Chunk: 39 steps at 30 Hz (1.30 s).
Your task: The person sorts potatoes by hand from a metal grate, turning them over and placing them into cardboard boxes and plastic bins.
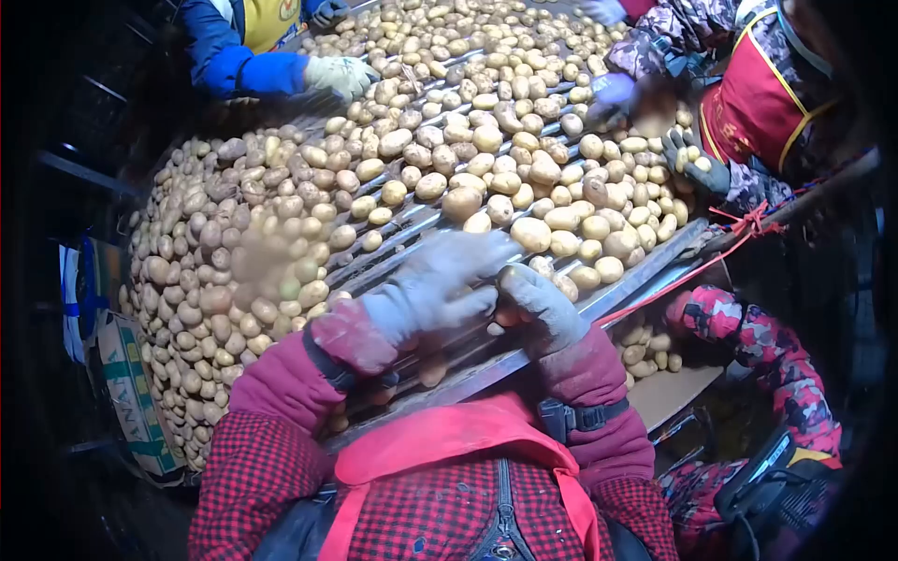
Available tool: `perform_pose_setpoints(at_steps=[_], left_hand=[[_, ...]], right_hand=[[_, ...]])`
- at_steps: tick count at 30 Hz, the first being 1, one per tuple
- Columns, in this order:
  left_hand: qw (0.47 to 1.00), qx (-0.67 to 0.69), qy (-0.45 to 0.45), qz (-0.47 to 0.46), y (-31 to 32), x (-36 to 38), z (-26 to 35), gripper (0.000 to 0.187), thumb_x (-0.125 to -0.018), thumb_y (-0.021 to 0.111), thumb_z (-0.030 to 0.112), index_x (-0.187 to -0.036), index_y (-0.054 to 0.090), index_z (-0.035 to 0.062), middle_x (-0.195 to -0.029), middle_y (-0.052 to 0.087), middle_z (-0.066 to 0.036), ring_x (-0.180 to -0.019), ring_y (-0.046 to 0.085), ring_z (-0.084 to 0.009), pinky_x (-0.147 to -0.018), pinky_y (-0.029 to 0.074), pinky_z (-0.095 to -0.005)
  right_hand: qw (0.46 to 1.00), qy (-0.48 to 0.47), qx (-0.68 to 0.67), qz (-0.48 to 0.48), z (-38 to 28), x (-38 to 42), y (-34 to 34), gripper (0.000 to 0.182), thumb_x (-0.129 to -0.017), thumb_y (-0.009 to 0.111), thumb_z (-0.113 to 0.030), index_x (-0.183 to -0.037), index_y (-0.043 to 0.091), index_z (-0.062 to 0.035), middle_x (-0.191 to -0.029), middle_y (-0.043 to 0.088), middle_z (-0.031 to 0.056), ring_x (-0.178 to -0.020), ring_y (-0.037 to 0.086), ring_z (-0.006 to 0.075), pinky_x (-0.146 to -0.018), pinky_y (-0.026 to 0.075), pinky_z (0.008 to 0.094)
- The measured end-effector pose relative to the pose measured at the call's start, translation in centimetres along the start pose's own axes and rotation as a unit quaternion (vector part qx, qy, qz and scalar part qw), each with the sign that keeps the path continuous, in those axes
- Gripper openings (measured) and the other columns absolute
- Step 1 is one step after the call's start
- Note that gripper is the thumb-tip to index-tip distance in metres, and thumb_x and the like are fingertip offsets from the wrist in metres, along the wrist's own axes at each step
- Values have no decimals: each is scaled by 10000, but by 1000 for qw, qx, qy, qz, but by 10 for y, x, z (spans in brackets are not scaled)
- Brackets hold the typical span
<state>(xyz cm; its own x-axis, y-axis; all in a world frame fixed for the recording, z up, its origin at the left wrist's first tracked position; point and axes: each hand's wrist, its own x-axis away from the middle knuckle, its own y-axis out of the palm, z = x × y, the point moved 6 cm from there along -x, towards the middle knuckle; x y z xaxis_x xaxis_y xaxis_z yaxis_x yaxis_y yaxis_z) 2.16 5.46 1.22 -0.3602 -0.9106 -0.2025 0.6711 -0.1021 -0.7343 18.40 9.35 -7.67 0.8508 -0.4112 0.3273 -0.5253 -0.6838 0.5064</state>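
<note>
My left hand, in a pale grey-blue glove, reaches over the slatted metal rack. It is blurred, but its fingers look stretched out, with the thumb apart. Close beside its fingertips, my right hand is closed, the gloved fingers curled down. Whatever lies inside that curl is hidden; a small pale piece shows below the fingers. Potatoes of many sizes lie just beyond both hands. A few more potatoes sit in shadow under my left forearm.
A deep potato heap fills the left side. Co-workers' gloved hands are at the far left and right edges. A metal rail with a red cord borders the right. A printed carton stands lower left.
</note>
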Motion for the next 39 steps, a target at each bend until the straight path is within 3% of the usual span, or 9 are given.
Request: perform_pose_setpoints(at_steps=[2, 6, 8, 11, 21, 24, 27, 29, 39], left_hand=[[981, 16, -147, 125, -14, 18, -27, 571, -978, 702, 237, -1503, 567, 59, -1375, 644, -242, -1248, 643, -374, -1038, 520, -447], [916, -229, -330, 27, -43, 68, -100, 654, -960, 734, 296, -1543, 512, 102, -1331, 667, -220, -1190, 662, -394, -964, 540, -487], [819, -401, -402, -78, -32, 75, -129, 707, -935, 759, 326, -1568, 485, 170, -1283, 681, -214, -1163, 663, -411, -973, 525, -515], [842, -322, -426, -69, -31, 71, -137, 654, -931, 712, 398, -1529, 507, 232, -1249, 688, -202, -1124, 670, -428, -981, 510, -529], [880, -158, -447, 18, -36, 71, -128, 440, -859, 749, 212, -1295, 705, 176, -1245, 731, -158, -1118, 707, -352, -987, 555, -439], [936, 63, -337, 77, -6, 67, -84, 470, -909, 729, 242, -1374, 679, 195, -1293, 703, -152, -1188, 673, -296, -1024, 529, -413], [902, 327, -273, 64, 8, 42, -48, 469, -1002, 730, 100, -1450, 605, 33, -1358, 668, -49, -1227, 608, -131, -1047, 509, -307], [790, 533, -301, 46, 13, 27, -26, 481, -999, 721, 87, -1460, 596, 31, -1346, 673, -56, -1199, 619, -122, -1035, 516, -303], [875, 330, -338, -107, 4, -3, -2, 539, -987, 656, 144, -1506, 568, 28, -1205, 714, -48, -965, 659, -88, -866, 554, -254]], right_hand=[[994, -19, -101, 29, -14, 5, -7, 620, -1053, 625, -468, -1484, 521, -36, -1101, 728, 121, -972, 729, 223, -779, 582, 333], [986, -26, -163, 35, -9, -3, 9, 611, -1066, 604, -468, -1470, 520, -18, -1103, 725, 146, -965, 730, 233, -772, 580, 348], [986, -20, -164, 38, -16, -4, 10, 615, -1067, 602, -472, -1471, 517, -16, -1112, 724, 151, -966, 730, 238, -773, 579, 351], [980, -23, -189, 62, -14, -1, 7, 621, -1069, 597, -475, -1471, 510, -10, -1128, 720, 159, -970, 730, 246, -775, 578, 353], [975, -43, -199, 90, -8, -2, 5, 690, -1051, 611, -504, -1479, 506, 27, -1226, 717, 202, -953, 744, 272, -776, 593, 359], [973, -33, -214, 81, -4, -6, 8, 722, -1055, 587, -544, -1525, 486, -5, -1341, 673, 203, -1000, 735, 272, -780, 576, 343], [964, -39, -258, 45, -6, -9, 12, 715, -1072, 555, -551, -1547, 475, -23, -1369, 666, 181, -1021, 729, 267, -768, 562, 336], [967, -34, -247, 49, 0, -7, 3, 696, -1097, 509, -559, -1571, 465, -52, -1433, 637, 148, -1003, 731, 262, -757, 557, 330], [977, -70, -198, 49, -24, 3, 8, 818, -1039, 537, -675, -1575, 459, -63, -1385, 672, 115, -1075, 733, 189, -742, 594, 265]])
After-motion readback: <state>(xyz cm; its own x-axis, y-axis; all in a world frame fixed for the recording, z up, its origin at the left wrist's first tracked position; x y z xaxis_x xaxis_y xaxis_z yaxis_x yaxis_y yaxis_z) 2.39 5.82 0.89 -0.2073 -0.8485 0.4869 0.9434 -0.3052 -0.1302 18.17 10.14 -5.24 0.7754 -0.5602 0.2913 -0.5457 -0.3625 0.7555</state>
